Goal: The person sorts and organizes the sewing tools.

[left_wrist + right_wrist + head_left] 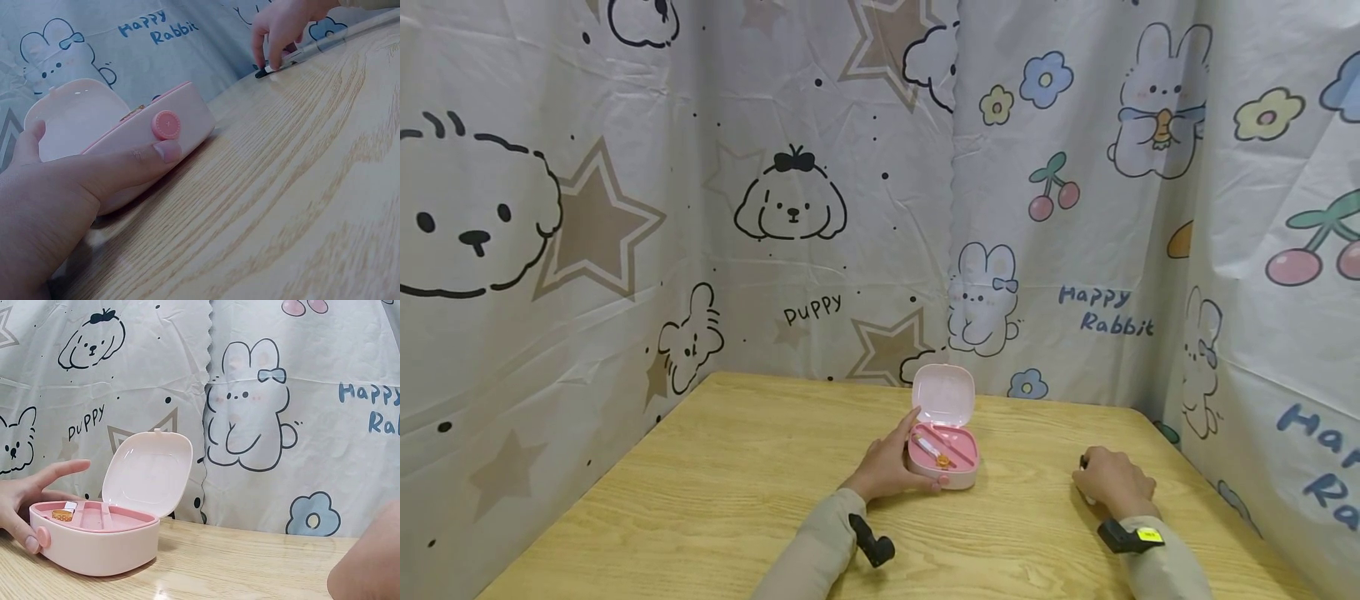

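A small pink box with rounded corners stands on the table, its pale lid raised at the back. My left hand grips the box's left side, thumb at the front beside the round pink button. Inside the divided pink tray lies a slim white item with an orange end; its kind is unclear. To the right, my right hand holds a small black-and-white object down at the table, fingers bent over it. The hand covers most of that object.
The wooden table has printed curtains along its back and sides. A black wrist camera is strapped on the left sleeve, another on the right. The raised lid stands close to the back curtain.
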Available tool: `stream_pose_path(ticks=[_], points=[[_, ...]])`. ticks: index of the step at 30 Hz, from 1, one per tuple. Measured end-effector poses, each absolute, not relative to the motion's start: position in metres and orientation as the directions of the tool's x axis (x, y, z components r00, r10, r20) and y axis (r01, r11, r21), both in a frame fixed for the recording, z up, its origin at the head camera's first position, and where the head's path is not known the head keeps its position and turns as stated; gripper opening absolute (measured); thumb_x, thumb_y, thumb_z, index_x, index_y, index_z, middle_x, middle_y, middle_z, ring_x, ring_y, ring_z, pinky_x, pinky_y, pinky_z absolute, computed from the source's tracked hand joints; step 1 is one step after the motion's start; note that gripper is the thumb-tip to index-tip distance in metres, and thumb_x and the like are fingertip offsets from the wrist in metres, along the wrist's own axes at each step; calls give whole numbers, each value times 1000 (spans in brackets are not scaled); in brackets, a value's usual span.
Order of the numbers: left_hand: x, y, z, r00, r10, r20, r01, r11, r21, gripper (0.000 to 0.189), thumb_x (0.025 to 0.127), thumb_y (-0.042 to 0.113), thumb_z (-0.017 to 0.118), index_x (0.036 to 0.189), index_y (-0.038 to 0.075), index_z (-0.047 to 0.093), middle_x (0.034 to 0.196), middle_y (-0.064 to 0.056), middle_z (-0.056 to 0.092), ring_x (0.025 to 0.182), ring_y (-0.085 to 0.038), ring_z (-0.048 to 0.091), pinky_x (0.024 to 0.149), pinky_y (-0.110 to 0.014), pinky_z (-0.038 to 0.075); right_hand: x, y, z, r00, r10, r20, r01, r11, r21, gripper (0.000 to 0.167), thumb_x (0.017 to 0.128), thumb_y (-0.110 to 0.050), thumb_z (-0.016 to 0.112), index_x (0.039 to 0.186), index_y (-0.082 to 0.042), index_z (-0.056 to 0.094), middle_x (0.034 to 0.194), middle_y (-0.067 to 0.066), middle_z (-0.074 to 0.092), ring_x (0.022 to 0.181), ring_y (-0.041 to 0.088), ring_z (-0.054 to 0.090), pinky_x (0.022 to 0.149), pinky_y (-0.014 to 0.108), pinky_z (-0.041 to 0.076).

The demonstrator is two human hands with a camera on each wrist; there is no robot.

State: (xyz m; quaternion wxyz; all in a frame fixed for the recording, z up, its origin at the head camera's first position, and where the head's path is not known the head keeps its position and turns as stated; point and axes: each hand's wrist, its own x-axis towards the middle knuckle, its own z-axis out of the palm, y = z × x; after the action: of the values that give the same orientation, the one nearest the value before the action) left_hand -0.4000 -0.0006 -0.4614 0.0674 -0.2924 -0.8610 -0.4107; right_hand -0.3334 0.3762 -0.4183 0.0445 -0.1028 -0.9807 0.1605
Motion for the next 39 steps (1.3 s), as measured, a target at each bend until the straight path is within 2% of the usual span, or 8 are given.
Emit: stream_pose_path(ticks=[5, 11, 15, 19, 26, 30, 39], points=[[-399, -1, -462, -819, 449, 359, 563, 500, 658, 129, 67, 58, 94, 167, 25, 18, 161, -4, 42, 144, -29, 42, 115, -61, 22, -334, 377, -418, -975, 208, 80, 172, 931, -321, 21, 92, -22, 62, 99, -2, 63, 87, 15, 58, 77, 37, 54, 76, 67, 41], [-401, -1, -463, -819, 449, 356, 562, 504, 656, 130, 67, 59, 93, 167, 26, 17, 161, -2, 42, 144, -28, 42, 115, -61, 23, -335, 378, -417, -972, 205, 114, 158, 931, -328, 16, 92, -21, 59, 94, -6, 62, 83, 12, 58, 73, 34, 53, 70, 59, 41], [-402, -1, -463, -814, 453, 363, 569, 500, 653, 130, 68, 58, 93, 167, 25, 17, 161, -3, 41, 144, -29, 42, 115, -62, 23, -334, 378, -415, -971, 194, 139, 140, 935, -325, 22, 94, -22, 60, 103, -2, 65, 87, 15, 60, 74, 35, 54, 69, 58, 42], [-402, -1, -464, -815, 453, 362, 568, 500, 654, 129, 68, 59, 93, 167, 26, 17, 162, -2, 40, 144, -29, 41, 115, -62, 22, -334, 377, -413, -971, 182, 157, 125, 940, -317, 32, 95, -21, 60, 116, 2, 66, 98, 24, 65, 77, 39, 57, 71, 63, 43], [-402, 0, -464, -817, 450, 361, 566, 503, 653, 130, 67, 60, 93, 167, 27, 17, 162, -1, 40, 144, -27, 41, 116, -61, 21, -334, 374, -412, -961, 189, 200, 122, 944, -306, 44, 95, -20, 58, 132, 4, 62, 118, 33, 64, 88, 46, 62, 71, 63, 45], [-403, 0, -465, -817, 448, 364, 567, 502, 653, 131, 66, 61, 93, 167, 27, 17, 162, -2, 41, 144, -28, 42, 115, -61, 22, -334, 370, -410, -955, 181, 236, 105, 947, -304, 46, 95, -20, 57, 135, 4, 62, 124, 35, 63, 94, 49, 63, 70, 65, 45], [-402, -1, -464, -821, 446, 355, 559, 508, 655, 132, 65, 61, 93, 167, 28, 16, 162, -1, 40, 144, -27, 41, 117, -59, 20, -330, 363, -402, -952, 169, 257, 86, 948, -306, 48, 94, -19, 56, 136, 3, 62, 121, 34, 65, 84, 40, 63, 65, 59, 45]])
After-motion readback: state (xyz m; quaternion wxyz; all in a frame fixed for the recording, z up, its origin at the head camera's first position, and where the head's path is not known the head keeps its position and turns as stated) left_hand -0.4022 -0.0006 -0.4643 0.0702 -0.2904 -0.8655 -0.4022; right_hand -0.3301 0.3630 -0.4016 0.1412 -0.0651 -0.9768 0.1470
